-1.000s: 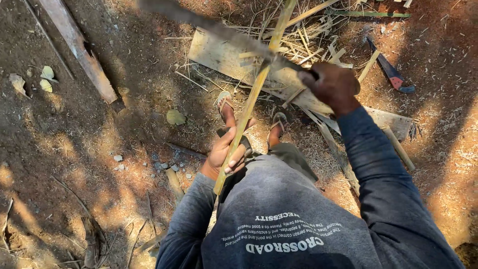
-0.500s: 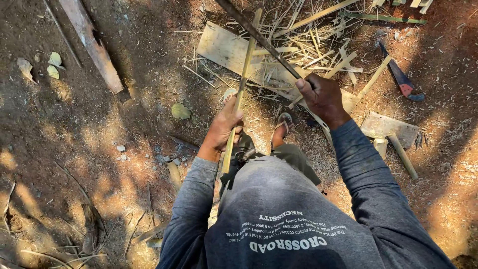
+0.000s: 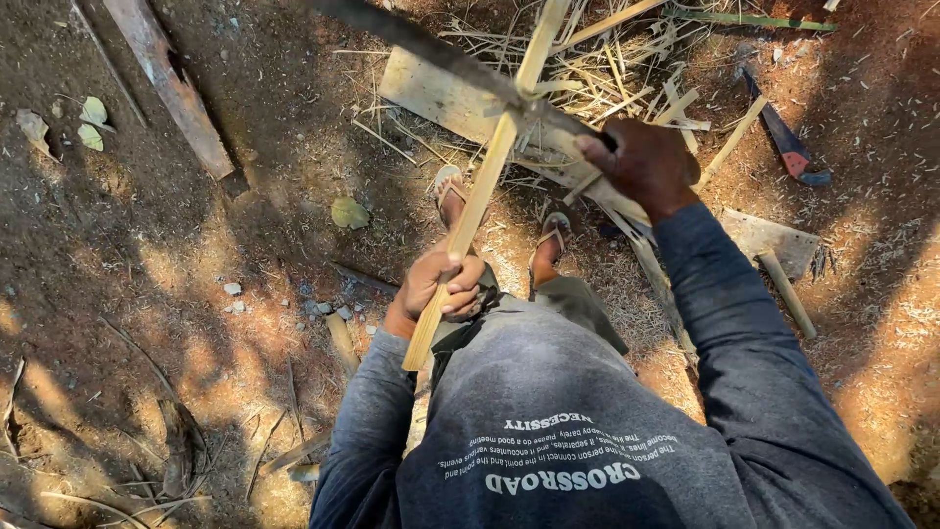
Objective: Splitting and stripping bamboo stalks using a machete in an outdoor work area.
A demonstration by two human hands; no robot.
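Holding the bamboo strip [image 3: 487, 176] tight in our left hand [image 3: 443, 284] while our right hand [image 3: 641, 162] grips the long blade [image 3: 441, 54] crossing it above that fist, we risk the blade slipping down onto our fingers.

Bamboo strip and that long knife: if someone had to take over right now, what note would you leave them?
Left hand: closed around the lower part of the long pale yellow bamboo strip, which slants up and away.
Right hand: gripping the handle of the long dark blade, which crosses the strip higher up.
Around: flat pale wooden board on the dirt under a heap of thin bamboo slivers; a red-handled tool lies to the right.
Done: slivers already lie cut.
Left: the strip is still in one piece.
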